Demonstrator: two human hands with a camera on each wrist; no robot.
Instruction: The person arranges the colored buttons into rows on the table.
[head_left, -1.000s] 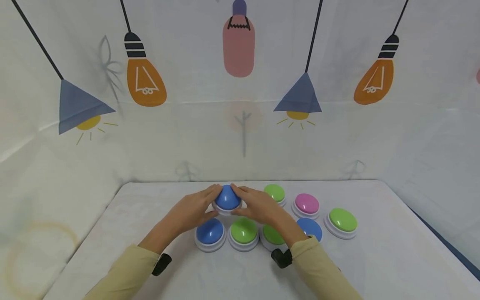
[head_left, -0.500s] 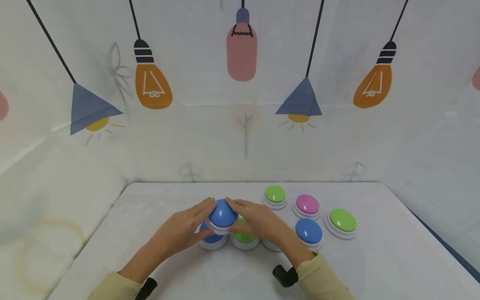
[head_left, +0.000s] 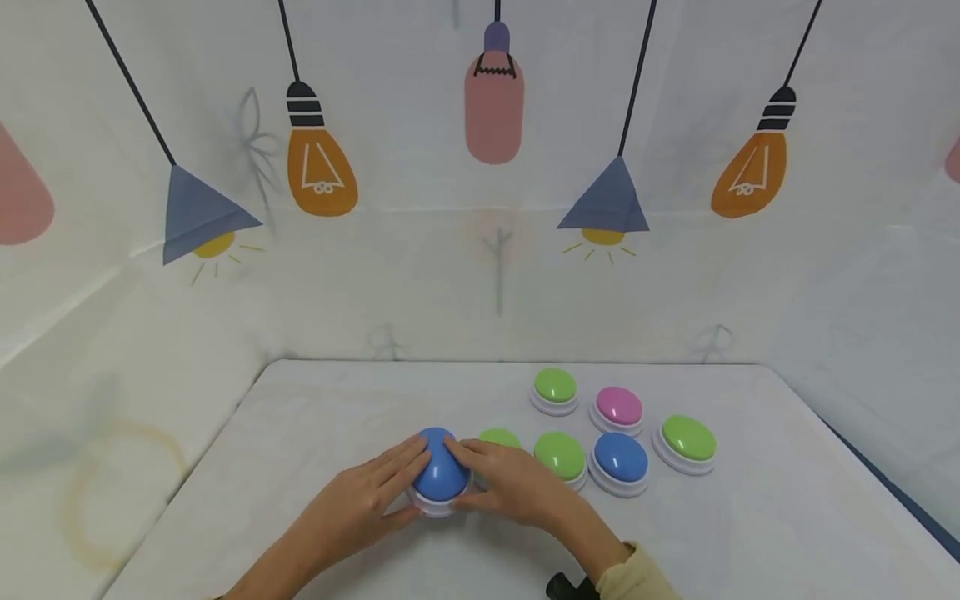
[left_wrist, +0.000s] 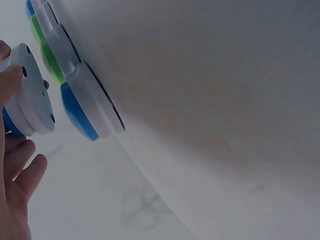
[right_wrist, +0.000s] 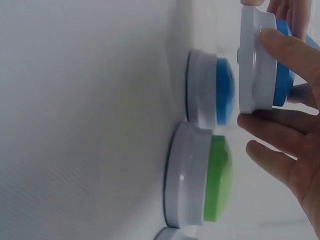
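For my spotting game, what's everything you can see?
Held button: one, blue and white, above the table
Blue buttons: two, blue, table
Green buttons: four, green, table
Pink button: one, pink, table
Table: one, white, below
Wall: one, white, behind
Lampshade pictures: two, blue, wall
Bulb pictures: two, orange, wall
Rounded shapes: three, pink, wall (two cut off)
Faint drawings: several, mostly grey, wall
Gadget: one, black, bottom edge
Sleeve: one, beige, bottom edge
Left hand: one, gripping the held button
Right hand: one, same button

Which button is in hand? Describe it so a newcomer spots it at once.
Start at the white table. Above it, the left hand and right hand hold one blue button between them. Unlike the other buttons, which rest on the table, it is in the air.
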